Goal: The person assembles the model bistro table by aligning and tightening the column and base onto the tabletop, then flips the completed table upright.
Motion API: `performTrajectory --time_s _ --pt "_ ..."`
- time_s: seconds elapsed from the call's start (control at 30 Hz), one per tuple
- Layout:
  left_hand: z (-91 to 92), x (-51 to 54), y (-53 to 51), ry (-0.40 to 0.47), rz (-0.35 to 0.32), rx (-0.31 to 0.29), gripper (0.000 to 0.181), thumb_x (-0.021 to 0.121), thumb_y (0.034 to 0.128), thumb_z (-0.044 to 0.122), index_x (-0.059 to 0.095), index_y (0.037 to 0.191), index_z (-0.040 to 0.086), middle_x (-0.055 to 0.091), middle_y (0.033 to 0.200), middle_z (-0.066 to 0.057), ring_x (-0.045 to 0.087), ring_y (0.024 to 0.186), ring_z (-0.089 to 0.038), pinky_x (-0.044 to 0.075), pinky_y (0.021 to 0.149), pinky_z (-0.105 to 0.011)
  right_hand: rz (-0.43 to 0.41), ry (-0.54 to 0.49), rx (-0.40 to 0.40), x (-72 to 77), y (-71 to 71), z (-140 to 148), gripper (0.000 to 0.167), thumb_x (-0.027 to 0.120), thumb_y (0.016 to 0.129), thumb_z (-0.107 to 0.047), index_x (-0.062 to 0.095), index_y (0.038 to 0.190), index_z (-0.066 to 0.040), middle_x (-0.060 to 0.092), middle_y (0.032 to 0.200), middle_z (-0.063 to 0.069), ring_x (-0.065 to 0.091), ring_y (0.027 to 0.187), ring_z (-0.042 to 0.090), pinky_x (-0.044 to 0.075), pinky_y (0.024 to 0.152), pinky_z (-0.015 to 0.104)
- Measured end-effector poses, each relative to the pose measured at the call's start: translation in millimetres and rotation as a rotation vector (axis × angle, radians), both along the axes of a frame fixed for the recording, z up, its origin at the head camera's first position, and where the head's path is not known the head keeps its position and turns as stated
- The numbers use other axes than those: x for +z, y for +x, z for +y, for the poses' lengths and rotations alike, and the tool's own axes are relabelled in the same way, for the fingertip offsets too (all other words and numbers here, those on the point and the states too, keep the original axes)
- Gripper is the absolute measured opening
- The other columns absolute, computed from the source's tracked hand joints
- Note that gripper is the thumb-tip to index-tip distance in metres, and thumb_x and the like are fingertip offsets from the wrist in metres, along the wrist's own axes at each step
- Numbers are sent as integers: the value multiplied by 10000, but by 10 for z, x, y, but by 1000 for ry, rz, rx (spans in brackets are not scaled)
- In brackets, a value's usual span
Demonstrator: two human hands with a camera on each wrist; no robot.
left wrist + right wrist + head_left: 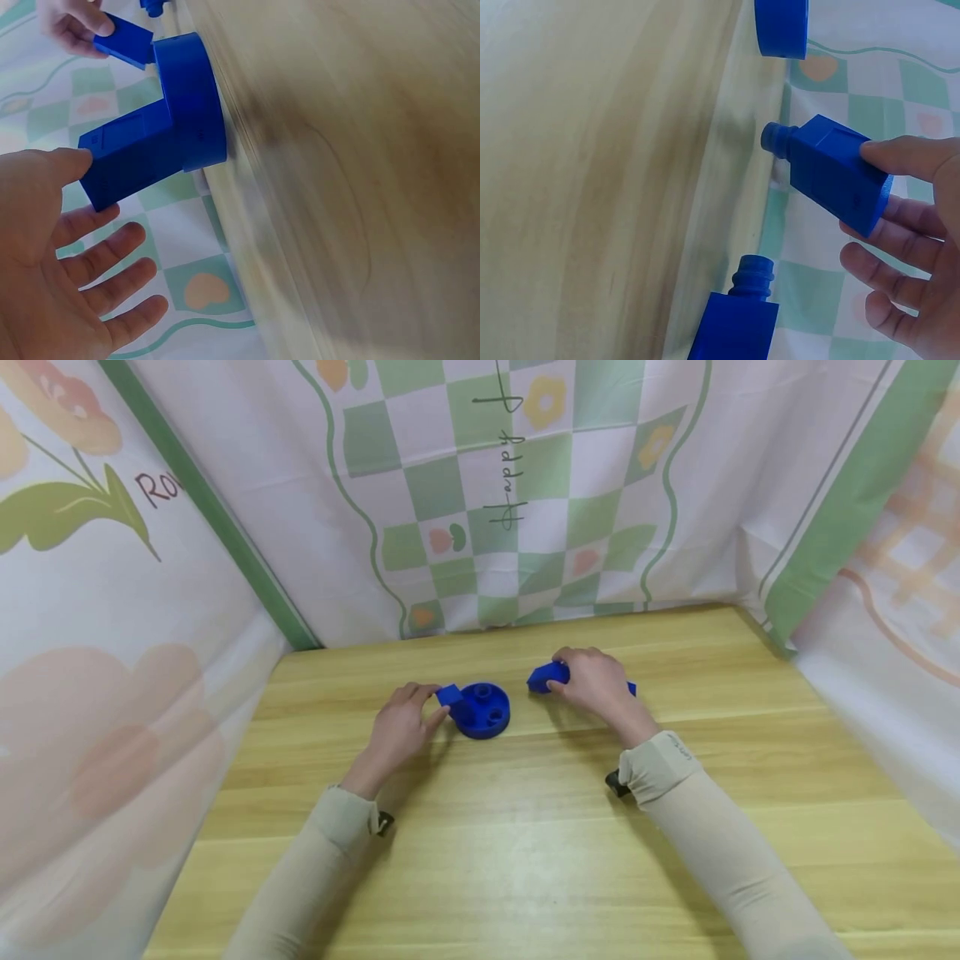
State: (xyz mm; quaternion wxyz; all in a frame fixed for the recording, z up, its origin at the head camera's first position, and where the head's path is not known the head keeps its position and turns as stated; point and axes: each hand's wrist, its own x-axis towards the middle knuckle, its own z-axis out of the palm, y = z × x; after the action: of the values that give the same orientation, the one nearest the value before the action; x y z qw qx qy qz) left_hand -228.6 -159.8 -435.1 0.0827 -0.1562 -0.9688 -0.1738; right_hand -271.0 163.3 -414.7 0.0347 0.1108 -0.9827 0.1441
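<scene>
A round blue holder (493, 727) with socket holes stands on the table. My left hand (399, 727) pinches a blue block (131, 154) between thumb and index finger; the block stands tilted at the holder's left side, its lower end inside the rim. To the holder's right, my right hand (596, 683) pinches a second blue block (836, 172), whose ridged round neck points at the table in the right wrist view. Another blue block (735, 326) with a ridged neck is beside the right hand, mostly hidden behind it in the head view.
The wooden table (480, 860) reaches a printed cloth (487, 552) at the back, with more cloth at both sides. Dark bands (617, 783) show at both wrists near the sleeve cuffs.
</scene>
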Motion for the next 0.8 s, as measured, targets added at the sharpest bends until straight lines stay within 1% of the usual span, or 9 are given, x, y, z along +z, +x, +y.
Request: performTrajectory --time_s 0.2,0.47,0.8 --pt "1 -6 -8 23 -4 2 518 561 999 468 567 1390 128 613 1283 -98 577 1208 -289 544 955 -478 16 -23 2 37 8 0 518 710 900 -417 619 1311 -114 682 1244 157 630 1129 379 518 909 555" --pt "-3 -4 -14 21 19 -18 491 552 1012 439 570 1388 124 620 1267 -112 594 1177 -296 565 912 -469 22 -31 7 104 30 -17 508 691 912 -436 619 1318 -139 684 1243 139 627 1137 368 524 899 545" --pt "-11 -12 -17 18 -5 -16 510 534 1014 465 557 1399 132 614 1270 -109 587 1189 -294 559 925 -464 38 -41 37 180 78 -47 503 678 919 -459 630 1317 -155 683 1258 130 625 1152 364 527 912 544"
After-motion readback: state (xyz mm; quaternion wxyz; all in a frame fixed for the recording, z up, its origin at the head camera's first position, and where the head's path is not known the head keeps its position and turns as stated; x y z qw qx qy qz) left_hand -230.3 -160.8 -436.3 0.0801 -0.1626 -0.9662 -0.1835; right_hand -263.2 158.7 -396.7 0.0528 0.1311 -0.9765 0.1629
